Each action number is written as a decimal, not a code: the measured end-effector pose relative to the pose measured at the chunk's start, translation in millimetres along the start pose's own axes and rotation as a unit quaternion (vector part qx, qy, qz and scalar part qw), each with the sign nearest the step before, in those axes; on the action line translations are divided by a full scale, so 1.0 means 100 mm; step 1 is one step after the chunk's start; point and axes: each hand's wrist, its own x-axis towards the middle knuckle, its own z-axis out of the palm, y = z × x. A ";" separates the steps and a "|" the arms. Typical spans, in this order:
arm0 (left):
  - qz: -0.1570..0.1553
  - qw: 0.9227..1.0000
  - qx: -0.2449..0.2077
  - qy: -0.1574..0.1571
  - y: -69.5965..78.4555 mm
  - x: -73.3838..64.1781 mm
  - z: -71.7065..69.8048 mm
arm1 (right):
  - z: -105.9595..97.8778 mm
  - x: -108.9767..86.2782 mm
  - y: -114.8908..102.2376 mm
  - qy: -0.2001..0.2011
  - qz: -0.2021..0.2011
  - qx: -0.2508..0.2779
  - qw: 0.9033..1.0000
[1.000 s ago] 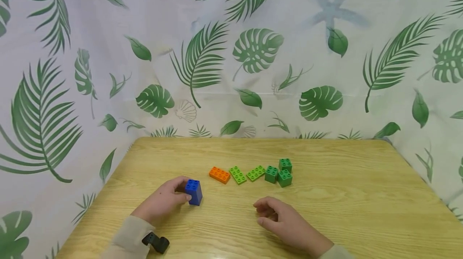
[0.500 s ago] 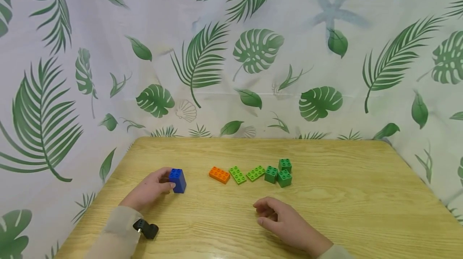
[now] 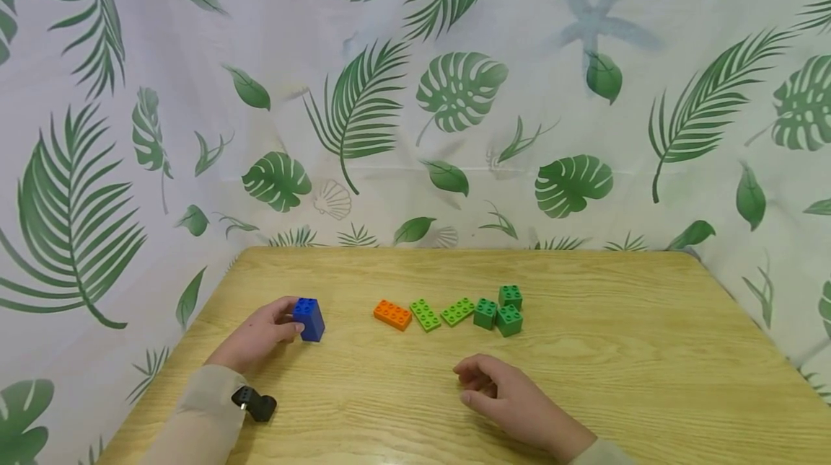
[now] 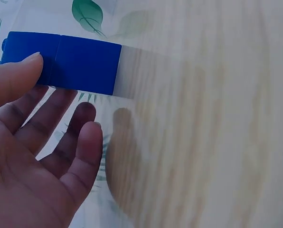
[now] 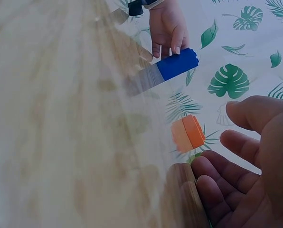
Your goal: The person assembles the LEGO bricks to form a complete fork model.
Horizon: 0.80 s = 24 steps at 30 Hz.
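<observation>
Left hand [image 3: 262, 331] pinches the blue block stack [image 3: 311, 322], upright on the table [image 3: 363, 393], left of the orange block [image 3: 392, 314].
Thumb and fingers grip the upper block; the right hand [image 3: 503, 396] curls loosely, holding nothing. Likely light, stiff, smooth plastic, hardly fragile; flat sides across the seam should give the surest hold.

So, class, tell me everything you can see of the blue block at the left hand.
The blue block looks like smooth plastic, taller than wide, with four studs on top and a seam across its side, suggesting two stacked bricks. It stands upright, apparently on the table, left of the orange brick. The left hand's grip pinches it.
</observation>
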 end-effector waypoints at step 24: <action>0.155 0.983 0.066 0.077 0.78 -0.51 0.39 | -0.04 0.04 -0.07 0.012 -0.007 -0.021 1.000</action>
